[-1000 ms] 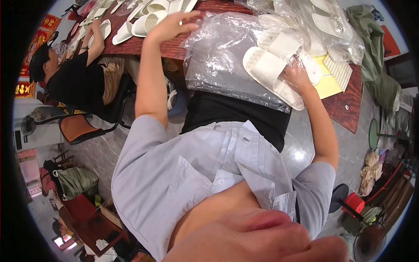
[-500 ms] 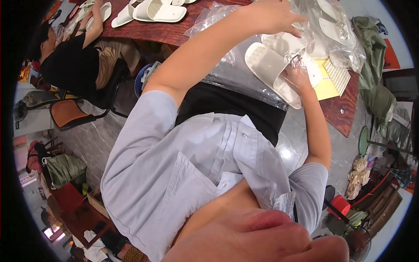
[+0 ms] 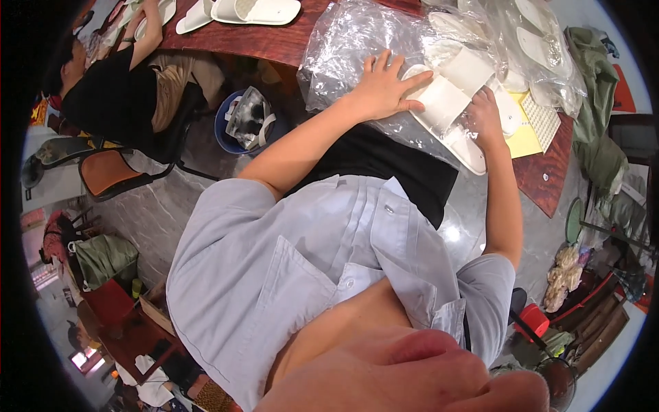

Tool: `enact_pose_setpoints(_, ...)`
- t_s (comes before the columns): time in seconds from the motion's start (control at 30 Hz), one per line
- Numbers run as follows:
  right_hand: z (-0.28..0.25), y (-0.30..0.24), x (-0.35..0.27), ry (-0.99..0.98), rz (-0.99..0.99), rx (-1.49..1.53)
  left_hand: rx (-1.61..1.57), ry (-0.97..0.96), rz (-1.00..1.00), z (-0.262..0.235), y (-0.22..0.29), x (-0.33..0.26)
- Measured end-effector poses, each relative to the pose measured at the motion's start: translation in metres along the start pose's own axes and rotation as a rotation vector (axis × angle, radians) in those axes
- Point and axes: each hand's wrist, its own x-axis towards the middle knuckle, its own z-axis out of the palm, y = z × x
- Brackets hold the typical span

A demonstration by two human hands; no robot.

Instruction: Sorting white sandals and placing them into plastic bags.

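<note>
A pair of white slippers lies on the table in front of me, the near slipper [image 3: 443,103] overlapping the far one [image 3: 470,71]. Clear plastic bags [image 3: 357,41] spread under and to the left of them. My left hand [image 3: 386,90] rests with fingers spread over the plastic, its thumb and index finger at the near slipper's left edge. On the right side of the pair, the bent fingers of my right hand [image 3: 484,118] grip the near slipper by its strap opening. Those fingertips are partly hidden. Another white slipper [image 3: 509,115] lies just beyond my right hand.
Right of my hands are a yellow sheet [image 3: 519,143], a bumpy white pad [image 3: 539,118] and bagged slippers [image 3: 539,49]. More slippers [image 3: 264,10] lie far left on the red-brown table [image 3: 264,44]. A blue bin [image 3: 226,134] stands below; a co-worker [image 3: 103,89] sits left.
My left hand has come back from the far plastic to the left edge of the slippers, fingers now spread. My right hand has stayed by the slippers. The second slipper shows more clearly.
</note>
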Motion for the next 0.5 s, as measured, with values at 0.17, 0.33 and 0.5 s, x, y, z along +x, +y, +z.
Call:
enact_pose_setpoints(0.17,-0.010,0.006,-0.025,-0.143,0.116,-0.093,0.030,0.043,0.026,0.001,-0.001,0.000)
enact_pose_setpoints(0.33,-0.043,0.011,-0.060,-0.067,0.136,-0.022,0.084,0.055,0.010,0.005,-0.001,0.000)
enact_pose_setpoints(0.5,-0.077,0.015,-0.103,0.054,0.575,0.102,0.120,0.025,-0.015,0.002,0.000,0.002)
